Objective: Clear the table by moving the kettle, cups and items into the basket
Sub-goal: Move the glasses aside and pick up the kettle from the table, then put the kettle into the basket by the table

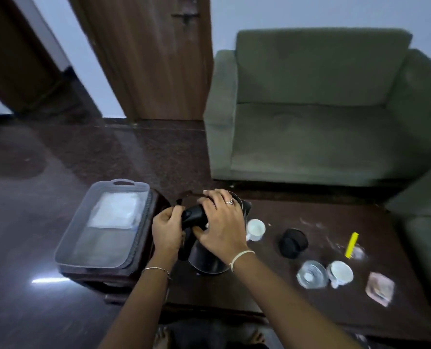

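Observation:
A black electric kettle (204, 258) stands on the dark wooden table (272, 298), near its left end. My left hand (166, 230) is closed around the kettle's black handle. My right hand (222, 222) lies over the kettle's lid and upper handle, fingers spread and pressing. A translucent grey basket (66, 248) sits on a stool left of the kettle, with a white cloth inside. One white cup (256, 229) stands just right of the kettle. Another white cup (340, 273) lies tilted farther right.
On the table's right part lie a black round holder (292, 244), a clear glass dish (311, 274), a yellow stick (351, 245) and a pinkish packet (380, 288). A green sofa (322, 109) stands behind the table. My bare feet show at the bottom edge.

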Available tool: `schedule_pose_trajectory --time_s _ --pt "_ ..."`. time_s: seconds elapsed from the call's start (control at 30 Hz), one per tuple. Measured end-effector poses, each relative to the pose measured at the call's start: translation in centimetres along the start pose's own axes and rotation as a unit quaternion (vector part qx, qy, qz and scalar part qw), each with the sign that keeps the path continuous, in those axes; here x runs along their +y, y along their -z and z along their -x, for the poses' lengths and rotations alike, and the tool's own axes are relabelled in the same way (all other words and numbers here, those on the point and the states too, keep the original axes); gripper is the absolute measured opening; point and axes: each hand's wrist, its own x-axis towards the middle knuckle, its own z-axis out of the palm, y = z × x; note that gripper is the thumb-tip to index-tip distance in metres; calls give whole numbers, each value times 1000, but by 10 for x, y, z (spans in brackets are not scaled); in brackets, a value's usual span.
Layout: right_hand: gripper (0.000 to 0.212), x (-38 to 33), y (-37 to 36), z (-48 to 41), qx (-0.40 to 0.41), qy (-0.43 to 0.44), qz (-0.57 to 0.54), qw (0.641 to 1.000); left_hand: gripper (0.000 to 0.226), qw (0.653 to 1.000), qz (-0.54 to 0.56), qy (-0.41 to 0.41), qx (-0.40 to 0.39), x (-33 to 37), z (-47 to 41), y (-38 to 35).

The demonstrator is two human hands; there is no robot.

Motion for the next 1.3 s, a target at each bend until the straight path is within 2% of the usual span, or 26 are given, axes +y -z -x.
schedule_pose_trajectory --time_s 0.2,0.43,0.5,0.6,0.63,0.7,0.77,0.8,0.9,1.03,1.17,1.3 --pt "58 -88 -47 -35 -9 116 -15 993 32 997 62 -11 39 3 -51 105" --pt "64 -173 -125 -49 9 175 -63 983 32 997 56 -14 59 -11 -130 227" --pt "79 -187 -146 -50 8 118 -85 989 28 997 59 -6 59 -17 -151 255" --pt "119 -203 -171 -58 -50 -44 -172 983 25 996 62 12 63 -25 -180 288" --pt "132 -207 -179 -62 -90 -87 -220 967 24 996 64 16 61 -28 -188 296" --pt "146 -211 -195 -72 -175 -147 -337 913 24 996 66 22 52 -32 -202 309" --pt "144 -213 -210 -82 -233 -179 -407 865 24 997 62 22 39 -36 -216 317" --pt "139 -214 -216 -87 -247 -184 -408 860 25 998 57 20 35 -38 -223 320" --pt "123 -215 -231 -98 -237 -190 -377 875 24 998 51 23 29 -44 -242 323" --pt "116 -217 -248 -102 -191 -196 -338 900 26 997 59 44 0 -53 -265 321" --pt "115 -220 -262 -96 -151 -207 -317 913 26 995 42 79 -42 -66 -283 318" --pt "120 -227 -278 -85 -136 -238 -298 915 22 991 44 120 -49 -84 -293 318"
